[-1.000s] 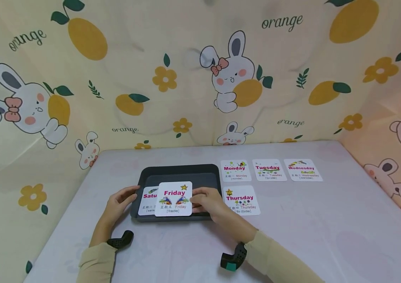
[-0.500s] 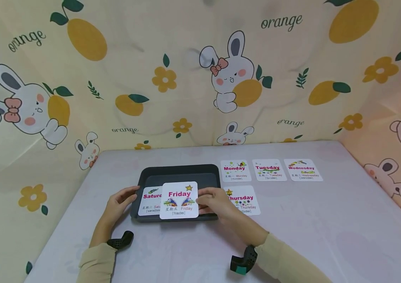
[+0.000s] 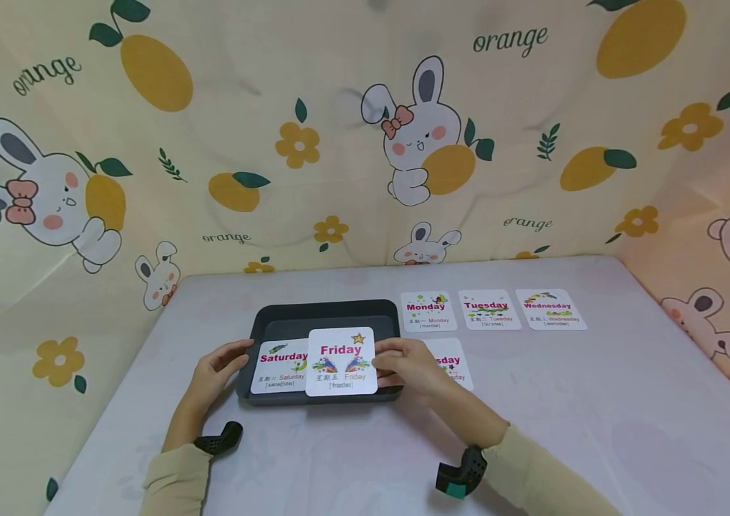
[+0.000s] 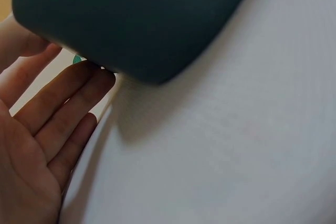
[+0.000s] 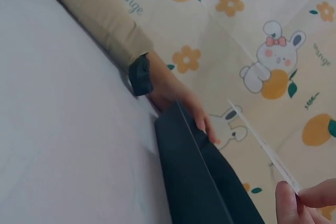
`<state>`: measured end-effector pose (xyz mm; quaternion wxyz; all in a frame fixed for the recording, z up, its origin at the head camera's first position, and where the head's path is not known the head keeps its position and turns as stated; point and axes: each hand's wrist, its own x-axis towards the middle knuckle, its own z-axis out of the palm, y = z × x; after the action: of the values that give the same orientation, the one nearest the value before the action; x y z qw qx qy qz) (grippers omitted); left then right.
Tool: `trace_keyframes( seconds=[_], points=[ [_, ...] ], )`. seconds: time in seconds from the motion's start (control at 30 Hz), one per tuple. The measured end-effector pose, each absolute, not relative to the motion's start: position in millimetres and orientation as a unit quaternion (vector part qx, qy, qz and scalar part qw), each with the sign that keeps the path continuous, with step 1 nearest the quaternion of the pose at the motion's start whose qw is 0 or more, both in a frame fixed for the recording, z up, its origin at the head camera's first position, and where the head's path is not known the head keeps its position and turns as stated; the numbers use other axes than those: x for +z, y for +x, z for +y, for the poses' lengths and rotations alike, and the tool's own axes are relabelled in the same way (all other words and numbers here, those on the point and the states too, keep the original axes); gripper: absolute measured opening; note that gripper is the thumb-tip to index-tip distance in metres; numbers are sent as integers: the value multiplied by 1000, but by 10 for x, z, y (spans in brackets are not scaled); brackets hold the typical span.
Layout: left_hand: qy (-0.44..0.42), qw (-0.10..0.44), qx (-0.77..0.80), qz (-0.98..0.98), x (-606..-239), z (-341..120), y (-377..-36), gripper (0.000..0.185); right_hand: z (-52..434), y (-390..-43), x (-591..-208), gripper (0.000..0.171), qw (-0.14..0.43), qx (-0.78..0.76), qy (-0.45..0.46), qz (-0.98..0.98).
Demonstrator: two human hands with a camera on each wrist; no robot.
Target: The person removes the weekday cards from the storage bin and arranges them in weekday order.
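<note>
Pinched in the right hand (image 3: pixel 403 365), white "Friday" flashcard (image 3: pixel 342 362) carried further right above the dark grey plastic tray (image 3: pixel 326 313), uncovering the "Saturday" card (image 3: pixel 282 365) inside, left hand (image 3: pixel 216 373) flat-fingered against the rim.

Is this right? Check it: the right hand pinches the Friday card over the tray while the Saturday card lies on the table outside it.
Not quite. The Saturday card lies inside the tray, as the head view shows. The right hand does pinch the Friday card over it.
</note>
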<state>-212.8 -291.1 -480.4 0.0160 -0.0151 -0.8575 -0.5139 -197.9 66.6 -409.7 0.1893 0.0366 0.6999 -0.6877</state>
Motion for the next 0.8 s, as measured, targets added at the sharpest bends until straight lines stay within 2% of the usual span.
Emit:
trace_keyframes(
  seconds=[0.5,0.8],
  points=[
    [-4,12,-511,-859,-4812,-2915,-2137,43,1007,-1989,-4070,37,196,-666,30,719],
    [-11,14,-516,-857,-4801,-2909,-2129,42,1178,-2003,-4103,34,189,-647,33,738]
  ],
)
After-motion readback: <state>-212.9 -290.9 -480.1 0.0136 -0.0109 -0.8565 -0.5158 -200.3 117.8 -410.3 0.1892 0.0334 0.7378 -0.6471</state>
